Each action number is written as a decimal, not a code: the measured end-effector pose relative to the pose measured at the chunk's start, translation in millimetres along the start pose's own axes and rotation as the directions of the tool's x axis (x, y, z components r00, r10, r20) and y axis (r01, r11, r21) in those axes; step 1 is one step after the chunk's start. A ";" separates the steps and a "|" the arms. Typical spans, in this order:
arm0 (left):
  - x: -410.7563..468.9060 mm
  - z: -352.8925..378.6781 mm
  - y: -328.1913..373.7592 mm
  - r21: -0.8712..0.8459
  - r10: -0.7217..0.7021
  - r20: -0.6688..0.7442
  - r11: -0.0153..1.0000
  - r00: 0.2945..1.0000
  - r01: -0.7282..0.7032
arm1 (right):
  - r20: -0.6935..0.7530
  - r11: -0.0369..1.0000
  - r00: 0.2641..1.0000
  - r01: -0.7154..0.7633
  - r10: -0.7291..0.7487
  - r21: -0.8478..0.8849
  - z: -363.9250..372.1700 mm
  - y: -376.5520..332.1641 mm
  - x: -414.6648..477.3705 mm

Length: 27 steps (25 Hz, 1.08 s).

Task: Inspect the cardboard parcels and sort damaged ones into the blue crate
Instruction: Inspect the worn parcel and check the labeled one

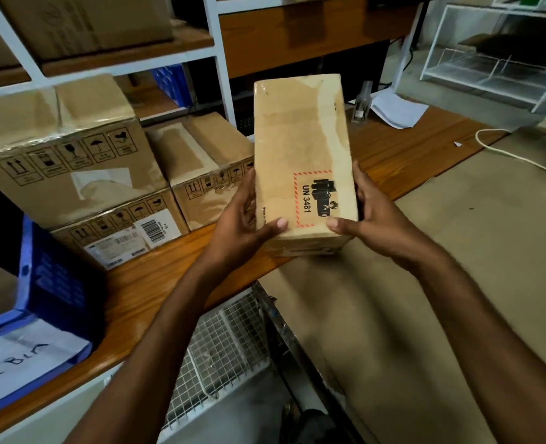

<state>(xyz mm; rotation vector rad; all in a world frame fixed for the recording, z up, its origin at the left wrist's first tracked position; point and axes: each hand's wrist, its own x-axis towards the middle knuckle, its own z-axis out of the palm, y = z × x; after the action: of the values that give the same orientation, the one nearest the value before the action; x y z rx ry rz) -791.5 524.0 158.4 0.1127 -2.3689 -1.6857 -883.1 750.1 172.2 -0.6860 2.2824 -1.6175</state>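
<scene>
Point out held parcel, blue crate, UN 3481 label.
held parcel [297, 133], head view, bare top face.
blue crate [57, 283], head view, dark outer side wall.
UN 3481 label [313, 198], head view, middle of the printed mark.

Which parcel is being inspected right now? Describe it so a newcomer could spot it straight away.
Start at the wooden counter with stacked cartons along its left. Above its front edge, the left hand and right hand grip one narrow parcel by its near end. Unlike the stacked cartons with rows of handling symbols, it bears a red-hatched UN 3481 battery label.
</scene>
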 end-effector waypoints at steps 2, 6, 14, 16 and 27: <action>-5.2 -9.0 -6.1 -0.178 -0.038 0.064 0.983 0.997 0.049 | 0.054 0.997 0.998 0.007 -0.012 0.080 -10.9 5.1 -5.4; 3.2 1.1 -1.4 -0.155 -0.030 -0.079 0.988 0.996 0.018 | -0.162 0.999 0.987 0.019 -0.013 0.038 -13.4 1.0 -2.6; 12.3 5.5 3.3 -0.175 -0.066 -0.099 0.983 0.993 0.048 | -0.368 0.996 0.927 0.086 -0.069 0.028 -7.1 -8.1 -1.0; 13.4 9.2 -9.1 -0.228 -0.134 -0.054 0.967 0.990 0.118 | -0.386 0.989 0.911 0.137 -0.144 -0.047 -5.0 -21.0 -4.7; -2.9 44.4 -73.1 -0.278 -0.407 0.148 0.858 0.901 0.433 | -0.332 0.819 0.943 -0.192 0.003 -0.540 18.4 39.9 -19.4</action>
<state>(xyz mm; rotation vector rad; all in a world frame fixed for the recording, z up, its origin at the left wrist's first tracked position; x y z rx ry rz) -804.1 541.1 75.5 0.5540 -2.2171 -2.2770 -866.9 755.9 127.2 -0.4224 3.0288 -1.0411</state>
